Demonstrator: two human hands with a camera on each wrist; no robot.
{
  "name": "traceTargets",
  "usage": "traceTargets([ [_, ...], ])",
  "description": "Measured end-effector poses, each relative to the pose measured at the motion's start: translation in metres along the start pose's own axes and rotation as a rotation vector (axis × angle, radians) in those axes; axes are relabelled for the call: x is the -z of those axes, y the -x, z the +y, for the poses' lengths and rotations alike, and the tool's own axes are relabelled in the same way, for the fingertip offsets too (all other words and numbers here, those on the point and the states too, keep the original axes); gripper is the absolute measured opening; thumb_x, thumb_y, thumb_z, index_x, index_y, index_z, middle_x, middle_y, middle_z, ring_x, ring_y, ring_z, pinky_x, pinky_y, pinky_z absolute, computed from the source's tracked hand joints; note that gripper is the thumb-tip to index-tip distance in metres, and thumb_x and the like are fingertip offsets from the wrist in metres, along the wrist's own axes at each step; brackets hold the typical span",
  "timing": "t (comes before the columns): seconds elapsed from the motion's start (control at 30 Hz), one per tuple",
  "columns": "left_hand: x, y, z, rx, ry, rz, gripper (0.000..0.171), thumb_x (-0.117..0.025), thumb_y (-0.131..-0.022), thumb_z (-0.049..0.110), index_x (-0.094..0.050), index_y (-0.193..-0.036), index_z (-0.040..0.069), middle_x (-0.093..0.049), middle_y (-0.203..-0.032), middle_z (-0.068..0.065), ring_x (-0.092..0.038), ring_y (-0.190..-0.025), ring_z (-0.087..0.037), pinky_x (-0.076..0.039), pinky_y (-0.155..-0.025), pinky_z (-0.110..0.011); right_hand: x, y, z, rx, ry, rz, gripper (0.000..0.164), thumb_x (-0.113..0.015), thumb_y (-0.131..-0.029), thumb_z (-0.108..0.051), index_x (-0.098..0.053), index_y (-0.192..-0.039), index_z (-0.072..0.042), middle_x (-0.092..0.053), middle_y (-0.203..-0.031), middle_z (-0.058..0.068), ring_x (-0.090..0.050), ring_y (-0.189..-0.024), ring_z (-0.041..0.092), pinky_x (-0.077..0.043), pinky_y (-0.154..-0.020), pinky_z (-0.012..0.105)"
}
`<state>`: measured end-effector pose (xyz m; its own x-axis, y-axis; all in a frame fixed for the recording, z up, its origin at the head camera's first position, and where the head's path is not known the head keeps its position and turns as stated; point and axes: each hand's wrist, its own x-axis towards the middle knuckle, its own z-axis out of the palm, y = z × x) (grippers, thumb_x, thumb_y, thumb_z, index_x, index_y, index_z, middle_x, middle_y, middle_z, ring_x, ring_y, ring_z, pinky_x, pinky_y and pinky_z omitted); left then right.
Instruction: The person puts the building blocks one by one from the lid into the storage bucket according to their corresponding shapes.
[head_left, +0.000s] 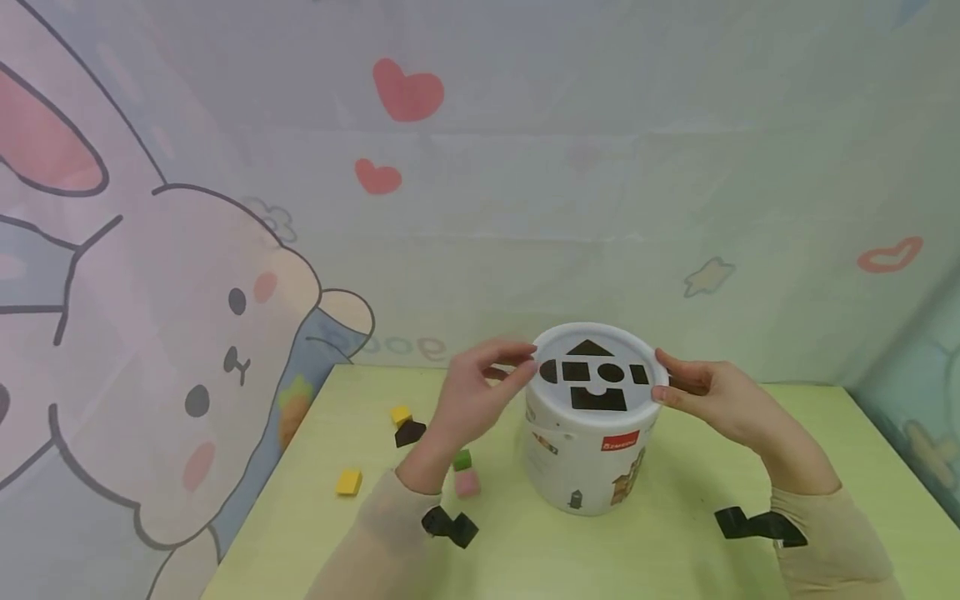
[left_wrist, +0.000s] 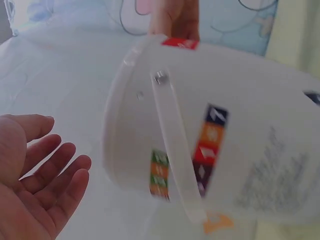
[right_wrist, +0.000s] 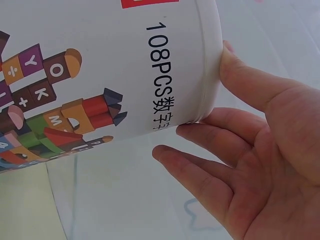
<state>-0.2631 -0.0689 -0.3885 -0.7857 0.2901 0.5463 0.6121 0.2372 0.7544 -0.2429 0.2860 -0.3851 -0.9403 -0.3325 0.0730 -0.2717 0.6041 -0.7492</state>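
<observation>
A white toy-block bucket [head_left: 585, 467] stands upright on the table, its lid [head_left: 592, 418] pierced by dark shaped holes. At the lid's right edge my right hand [head_left: 720, 402] grips the rim. The right wrist view shows that hand [right_wrist: 272, 145] with its thumb against the rim and some fingertips at the rim's lower side. My left hand [head_left: 472, 396] is by the lid's left edge. In the left wrist view the same hand [left_wrist: 42, 180] has loosely bent fingers and a gap to the bucket. A white carrying handle [left_wrist: 175, 135] hangs along the bucket's side.
Left of the bucket lie a pink block [head_left: 467, 482], a green block [head_left: 462, 459], two yellow blocks [head_left: 348, 482] and a dark piece [head_left: 410, 432]. A cartoon-printed cloth [head_left: 525, 208] hangs behind the light green table [head_left: 570, 558].
</observation>
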Motion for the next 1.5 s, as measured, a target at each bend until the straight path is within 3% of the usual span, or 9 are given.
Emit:
traceTargets([
  [0.33,0.058,0.06,-0.056,0.193,-0.143,0.012,0.024,-0.078,-0.102,0.023,-0.08,-0.125,0.016,-0.077,-0.119,0.002,-0.072,-0.106,-0.015,-0.06,-0.085,-0.034,0.0,0.0,0.001,-0.005,0.001,-0.003,0.075,-0.07,-0.107,-0.034,-0.036,-0.164,0.0,-0.055,-0.151,0.024,-0.055,-0.139,0.046,-0.047,-0.109,0.064],
  [0.5,0.085,0.08,-0.077,0.307,-0.165,0.029,0.025,-0.078,-0.102,0.025,-0.08,-0.125,0.016,-0.077,-0.115,0.002,-0.071,-0.103,-0.016,-0.059,-0.086,-0.029,0.0,0.001,0.002,-0.006,0.01,0.004,0.074,-0.07,-0.107,-0.033,-0.036,-0.164,0.001,-0.056,-0.15,0.024,-0.055,-0.138,0.046,-0.047,-0.108,0.064],
  [0.67,0.109,0.095,-0.09,0.368,-0.236,0.039,0.026,-0.077,-0.102,0.026,-0.08,-0.125,0.015,-0.077,-0.116,0.001,-0.07,-0.106,-0.017,-0.057,-0.088,-0.031,0.0,0.001,0.004,-0.016,0.005,0.004,0.075,-0.069,-0.107,-0.034,-0.035,-0.165,-0.001,-0.056,-0.15,0.024,-0.055,-0.139,0.046,-0.046,-0.109,0.065],
  [1.0,0.149,0.127,-0.116,0.421,-0.376,-0.035,0.033,-0.082,-0.098,0.022,-0.077,-0.126,0.006,-0.076,-0.122,-0.011,-0.071,-0.11,-0.027,-0.06,-0.087,-0.034,0.0,0.003,0.001,-0.008,0.016,0.005,0.076,-0.069,-0.107,-0.038,-0.035,-0.165,-0.003,-0.056,-0.151,0.021,-0.054,-0.14,0.045,-0.046,-0.11,0.065],
  [1.17,0.164,0.141,-0.122,0.444,-0.409,-0.062,0.035,-0.083,-0.097,0.021,-0.077,-0.128,0.006,-0.076,-0.124,-0.01,-0.07,-0.114,-0.03,-0.059,-0.087,-0.034,0.001,0.003,-0.001,-0.006,0.003,0.008,0.077,-0.069,-0.106,-0.04,-0.036,-0.165,-0.003,-0.056,-0.152,0.02,-0.053,-0.141,0.044,-0.046,-0.11,0.065],
  [1.33,0.168,0.147,-0.122,0.433,-0.391,-0.108,0.036,-0.085,-0.095,0.022,-0.077,-0.126,0.005,-0.076,-0.123,-0.009,-0.069,-0.116,-0.033,-0.06,-0.085,-0.034,0.002,0.004,-0.002,-0.01,0.003,0.005,0.077,-0.069,-0.107,-0.041,-0.035,-0.165,-0.004,-0.056,-0.152,0.021,-0.053,-0.141,0.045,-0.045,-0.11,0.066],
  [1.5,0.161,0.147,-0.123,0.369,-0.414,-0.195,0.036,-0.088,-0.09,0.016,-0.078,-0.124,0.005,-0.075,-0.125,-0.007,-0.068,-0.118,-0.034,-0.06,-0.088,-0.044,0.002,0.004,-0.003,-0.018,-0.004,0.008,0.078,-0.069,-0.106,-0.041,-0.035,-0.166,-0.005,-0.055,-0.153,0.02,-0.053,-0.142,0.045,-0.045,-0.11,0.065],
])
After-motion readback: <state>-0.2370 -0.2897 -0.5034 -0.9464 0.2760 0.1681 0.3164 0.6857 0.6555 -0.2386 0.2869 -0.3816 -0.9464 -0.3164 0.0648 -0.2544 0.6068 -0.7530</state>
